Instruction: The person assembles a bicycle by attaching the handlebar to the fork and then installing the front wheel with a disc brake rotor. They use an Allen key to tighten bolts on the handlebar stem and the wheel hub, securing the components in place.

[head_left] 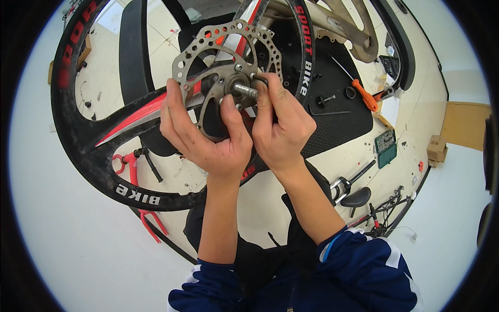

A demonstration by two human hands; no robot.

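A black bicycle wheel (88, 151) with broad red-striped spokes is held up close in front of me. At its hub sits a drilled metal brake disc (218, 39) with a steel axle (245, 90) sticking out of the middle. My left hand (200, 132) grips the disc and hub from the left and below, thumb on the disc's inner arm. My right hand (280, 125) is closed around a small dark hex key (261, 79) whose tip sits at a bolt on the disc beside the axle.
A black mat (343, 119) on the floor holds an orange-handled screwdriver (364, 94), a long hex key (328, 112) and small parts. A red bike frame (136, 179) lies lower left. A black saddle (356, 197) and a green box (385, 148) lie at right, with cardboard boxes (436, 150) beyond.
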